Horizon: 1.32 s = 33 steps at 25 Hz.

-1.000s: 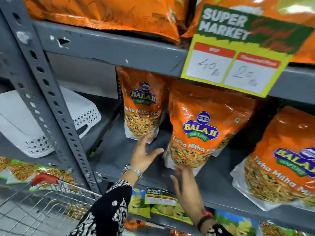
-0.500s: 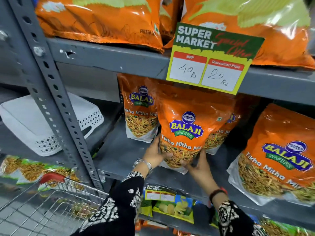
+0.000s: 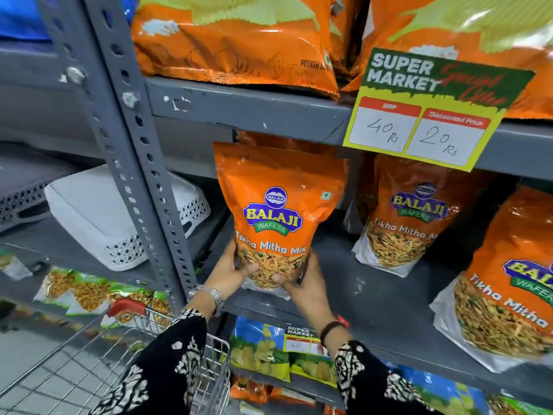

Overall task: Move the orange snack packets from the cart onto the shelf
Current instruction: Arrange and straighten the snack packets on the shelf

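Note:
An orange Balaji snack packet (image 3: 276, 205) stands upright at the left end of the grey middle shelf (image 3: 338, 292). My left hand (image 3: 230, 269) grips its lower left corner and my right hand (image 3: 305, 284) grips its lower right corner. Behind its top edge another orange packet (image 3: 269, 142) peeks out. Two more of the same packets stand to the right, one (image 3: 410, 214) under the price sign and one (image 3: 514, 280) at the frame's right side. The wire cart (image 3: 98, 363) is at lower left; no packets show inside it.
A grey perforated upright post (image 3: 131, 163) stands just left of the held packet. A white plastic basket (image 3: 119, 217) lies on the neighbouring shelf. A yellow and green price sign (image 3: 431, 112) hangs from the upper shelf, which carries large orange chip bags (image 3: 233, 40).
Both hands closed on the middle packet's lower corners and shifted it left along the shelf, in front of the left packet. The view has also shifted.

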Each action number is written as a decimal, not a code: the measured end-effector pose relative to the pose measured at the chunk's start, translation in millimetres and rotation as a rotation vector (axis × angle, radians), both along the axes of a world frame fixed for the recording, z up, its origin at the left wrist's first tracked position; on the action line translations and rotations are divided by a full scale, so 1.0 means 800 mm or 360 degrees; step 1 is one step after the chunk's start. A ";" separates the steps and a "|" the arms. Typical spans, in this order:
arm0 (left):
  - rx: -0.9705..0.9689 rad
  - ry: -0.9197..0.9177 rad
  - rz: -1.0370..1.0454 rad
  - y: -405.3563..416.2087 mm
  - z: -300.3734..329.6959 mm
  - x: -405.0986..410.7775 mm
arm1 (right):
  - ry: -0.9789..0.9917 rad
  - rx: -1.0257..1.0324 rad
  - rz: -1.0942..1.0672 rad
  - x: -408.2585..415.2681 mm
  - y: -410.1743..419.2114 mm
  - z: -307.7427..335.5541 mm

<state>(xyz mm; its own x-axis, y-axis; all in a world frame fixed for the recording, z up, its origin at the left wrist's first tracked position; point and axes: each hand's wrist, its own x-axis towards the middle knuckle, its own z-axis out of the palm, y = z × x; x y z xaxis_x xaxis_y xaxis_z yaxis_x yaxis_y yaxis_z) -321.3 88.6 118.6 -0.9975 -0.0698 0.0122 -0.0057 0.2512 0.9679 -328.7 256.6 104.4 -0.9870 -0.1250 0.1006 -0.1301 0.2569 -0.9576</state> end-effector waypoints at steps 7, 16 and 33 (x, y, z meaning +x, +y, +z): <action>0.0000 -0.0051 0.0059 -0.004 -0.014 0.000 | -0.0085 0.0045 -0.0083 0.003 0.004 -0.021; -0.0010 0.0025 0.0114 -0.007 -0.009 0.009 | -0.0090 0.0021 -0.0070 0.003 -0.015 -0.024; -0.0352 0.0295 -0.0097 0.250 0.033 -0.056 | 0.0185 0.0187 -0.0752 -0.045 0.224 0.035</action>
